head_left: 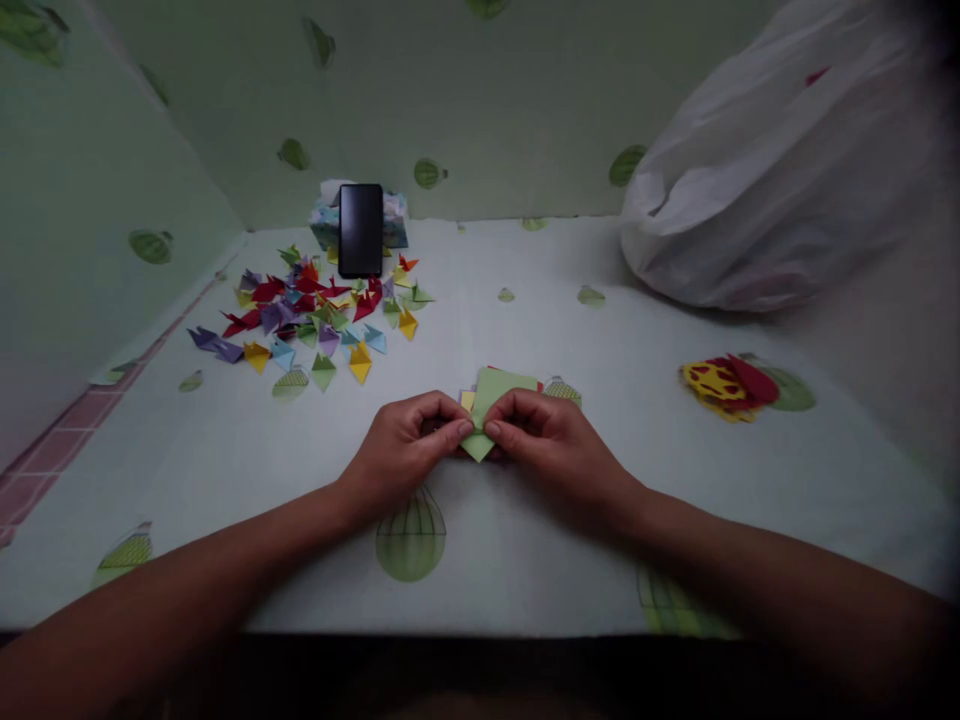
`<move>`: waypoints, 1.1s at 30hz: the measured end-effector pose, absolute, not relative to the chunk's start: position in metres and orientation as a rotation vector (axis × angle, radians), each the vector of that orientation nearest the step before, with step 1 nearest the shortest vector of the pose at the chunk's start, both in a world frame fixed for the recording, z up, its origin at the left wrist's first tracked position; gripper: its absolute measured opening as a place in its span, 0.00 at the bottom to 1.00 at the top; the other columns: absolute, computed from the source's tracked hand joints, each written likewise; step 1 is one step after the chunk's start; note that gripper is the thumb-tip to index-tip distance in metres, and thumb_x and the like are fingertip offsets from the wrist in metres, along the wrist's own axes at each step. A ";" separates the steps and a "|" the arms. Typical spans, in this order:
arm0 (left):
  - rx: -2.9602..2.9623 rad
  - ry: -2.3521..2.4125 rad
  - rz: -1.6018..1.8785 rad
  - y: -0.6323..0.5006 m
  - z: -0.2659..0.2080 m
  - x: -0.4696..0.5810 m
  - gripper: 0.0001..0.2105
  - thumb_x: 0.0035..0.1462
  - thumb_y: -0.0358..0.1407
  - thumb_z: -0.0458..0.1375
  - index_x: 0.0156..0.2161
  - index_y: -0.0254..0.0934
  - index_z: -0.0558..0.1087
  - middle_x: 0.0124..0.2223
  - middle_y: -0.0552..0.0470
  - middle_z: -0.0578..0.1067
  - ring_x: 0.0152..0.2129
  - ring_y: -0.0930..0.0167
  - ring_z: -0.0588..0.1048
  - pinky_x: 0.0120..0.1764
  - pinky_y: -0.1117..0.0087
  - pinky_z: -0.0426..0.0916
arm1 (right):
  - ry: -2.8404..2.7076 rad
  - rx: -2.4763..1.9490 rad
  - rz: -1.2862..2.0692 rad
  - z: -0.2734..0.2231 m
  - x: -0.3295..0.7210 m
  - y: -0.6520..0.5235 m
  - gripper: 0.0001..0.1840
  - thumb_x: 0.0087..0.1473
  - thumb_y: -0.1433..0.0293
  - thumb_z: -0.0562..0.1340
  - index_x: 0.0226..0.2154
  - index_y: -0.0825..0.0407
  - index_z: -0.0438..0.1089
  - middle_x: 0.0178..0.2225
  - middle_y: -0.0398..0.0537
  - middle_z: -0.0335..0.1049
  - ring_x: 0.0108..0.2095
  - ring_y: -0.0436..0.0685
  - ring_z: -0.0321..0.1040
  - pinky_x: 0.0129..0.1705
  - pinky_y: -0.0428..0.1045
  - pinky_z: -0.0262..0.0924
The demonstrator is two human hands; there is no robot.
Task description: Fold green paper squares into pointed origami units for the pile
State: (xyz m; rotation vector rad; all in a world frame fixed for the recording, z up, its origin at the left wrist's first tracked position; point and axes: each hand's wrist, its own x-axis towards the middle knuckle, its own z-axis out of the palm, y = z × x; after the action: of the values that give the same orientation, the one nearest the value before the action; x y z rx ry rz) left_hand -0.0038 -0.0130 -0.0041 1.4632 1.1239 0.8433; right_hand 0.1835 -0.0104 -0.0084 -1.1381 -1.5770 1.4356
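Between my two hands, near the middle of the table, is a small folded piece of light green paper point(478, 447), its pointed corner toward me. My left hand point(412, 440) pinches its left side with thumb and forefinger. Its right side sits in the pinch of my right hand point(551, 440). Just behind the fingers lies a stack of square coloured paper point(504, 383), light green on top, with red and yellow edges showing. My hands partly cover the stack. At the back left is a spread-out pile of small folded paper cranes point(322, 310) in several colours.
A black phone point(361, 230) leans upright against a tissue box point(324, 222) behind the cranes. At the back right rests a large white plastic bag point(720, 210). Yellow and red cut-out paper pieces point(727, 385) lie to the right. The table's front edge point(465, 632) is close to me.
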 end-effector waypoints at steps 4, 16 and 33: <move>1.383 1.079 0.833 -0.014 -0.004 -0.002 0.05 0.55 0.34 0.62 0.33 0.34 0.74 0.28 0.55 0.76 0.26 0.76 0.74 0.32 0.76 0.69 | -1.691 -1.153 1.209 -0.011 0.181 -0.015 0.07 0.55 0.71 0.60 0.26 0.53 0.68 0.25 0.42 0.67 0.27 0.50 0.62 0.31 0.47 0.56; 1.206 1.052 0.830 -0.011 -0.005 -0.002 0.06 0.55 0.34 0.62 0.35 0.33 0.73 0.28 0.54 0.76 0.24 0.75 0.77 0.31 0.74 0.73 | -1.480 -1.154 1.431 -0.012 0.183 -0.010 0.10 0.54 0.65 0.62 0.27 0.53 0.67 0.25 0.42 0.67 0.26 0.50 0.63 0.30 0.48 0.59; 1.712 0.952 0.988 -0.008 -0.012 -0.007 0.06 0.56 0.30 0.62 0.41 0.37 0.73 0.37 0.52 0.73 0.34 0.73 0.74 0.38 0.72 0.71 | -1.195 -1.161 1.470 -0.012 0.184 -0.007 0.10 0.51 0.64 0.67 0.27 0.52 0.69 0.23 0.41 0.69 0.26 0.49 0.66 0.32 0.47 0.61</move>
State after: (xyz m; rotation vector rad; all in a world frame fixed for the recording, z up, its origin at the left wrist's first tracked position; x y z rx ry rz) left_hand -0.0067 -0.0084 -0.0119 1.7116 0.9518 0.9882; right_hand 0.1841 -0.0067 -0.0124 -1.1605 -1.1949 1.4698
